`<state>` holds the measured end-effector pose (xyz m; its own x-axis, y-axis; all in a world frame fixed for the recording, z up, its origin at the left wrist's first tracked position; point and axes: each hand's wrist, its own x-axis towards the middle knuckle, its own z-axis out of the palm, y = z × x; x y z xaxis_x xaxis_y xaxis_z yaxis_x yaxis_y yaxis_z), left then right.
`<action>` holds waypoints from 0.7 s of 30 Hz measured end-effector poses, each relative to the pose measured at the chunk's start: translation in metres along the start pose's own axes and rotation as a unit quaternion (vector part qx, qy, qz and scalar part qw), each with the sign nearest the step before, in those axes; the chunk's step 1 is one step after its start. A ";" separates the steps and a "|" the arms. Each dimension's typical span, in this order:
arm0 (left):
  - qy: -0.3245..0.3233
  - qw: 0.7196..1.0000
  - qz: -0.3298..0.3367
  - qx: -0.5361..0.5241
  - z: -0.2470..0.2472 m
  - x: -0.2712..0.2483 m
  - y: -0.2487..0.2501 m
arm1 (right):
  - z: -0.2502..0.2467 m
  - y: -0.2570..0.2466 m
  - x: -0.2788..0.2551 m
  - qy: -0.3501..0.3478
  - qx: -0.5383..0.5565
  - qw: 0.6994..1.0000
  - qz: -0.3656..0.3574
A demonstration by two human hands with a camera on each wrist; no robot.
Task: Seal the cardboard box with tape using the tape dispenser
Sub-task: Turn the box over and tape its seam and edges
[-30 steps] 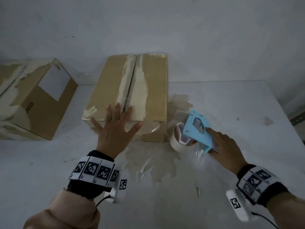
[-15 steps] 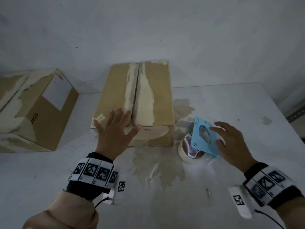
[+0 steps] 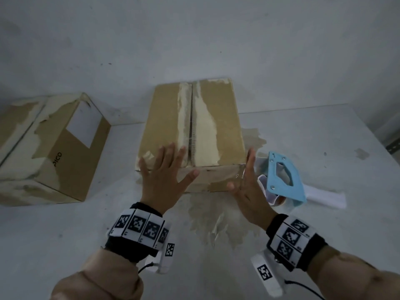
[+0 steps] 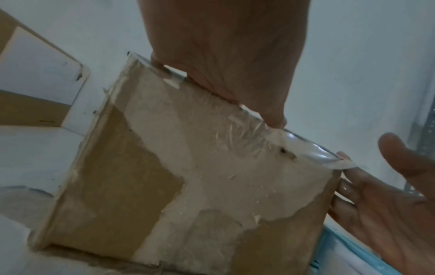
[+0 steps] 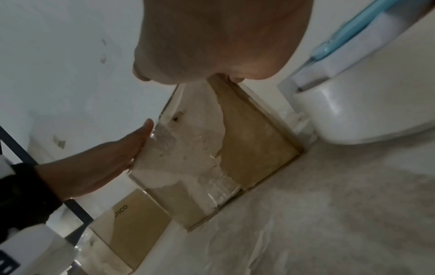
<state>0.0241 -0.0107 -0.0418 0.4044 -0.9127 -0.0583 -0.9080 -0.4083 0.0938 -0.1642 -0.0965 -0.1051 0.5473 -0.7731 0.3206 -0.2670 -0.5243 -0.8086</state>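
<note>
- Spare box (image 3: 49, 148) sits at the bench's left edge.
- Left hand (image 3: 164, 180) lies flat, fingers spread, on the box (image 3: 194, 126) at the bench's back edge, as before.
- Right hand (image 3: 249, 191), fingers straight, now presses the box's right corner.
- Dispenser (image 3: 283, 180), just let go, lies right of the box; taping looks done, smoothing remains.

A second brown cardboard box (image 3: 54, 152) with torn, pale patches, a white label on its top and dark letters "PICO" on its side sits at the left of the white counter (image 3: 313, 131), close to the pale wall (image 3: 194, 40). On the counter's near middle spreads a tan, ragged-edged stain of paper residue (image 3: 216, 224). A small grey mark (image 3: 361, 153) shows near the counter's right edge.
</note>
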 end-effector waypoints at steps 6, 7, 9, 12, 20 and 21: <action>0.051 0.995 0.072 -0.035 -0.028 0.010 -0.012 | -0.033 -0.018 0.016 0.016 -0.049 0.998 -0.034; 0.060 0.993 0.090 -0.047 -0.032 0.014 -0.014 | -0.035 -0.025 0.025 0.016 -0.077 0.995 -0.058; 0.057 0.990 0.121 -0.051 -0.033 0.020 -0.017 | -0.036 -0.038 0.047 -0.002 -0.148 0.982 -0.120; 0.018 0.988 0.153 -0.019 -0.024 0.028 -0.018 | -0.030 -0.048 0.078 -0.052 -0.255 0.946 -0.193; 0.190 0.950 0.241 0.051 0.014 0.040 -0.032 | -0.007 -0.031 0.082 -0.147 -0.402 0.874 -0.229; 0.211 0.944 0.249 0.054 0.017 0.042 -0.033 | -0.006 -0.031 0.082 -0.136 -0.407 0.871 -0.240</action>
<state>0.0691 -0.0359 -0.0644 -0.0892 -0.9250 0.3693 -0.9936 0.0567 -0.0980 -0.1161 -0.1458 -0.0507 0.8891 -0.3399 0.3064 -0.3684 -0.9289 0.0386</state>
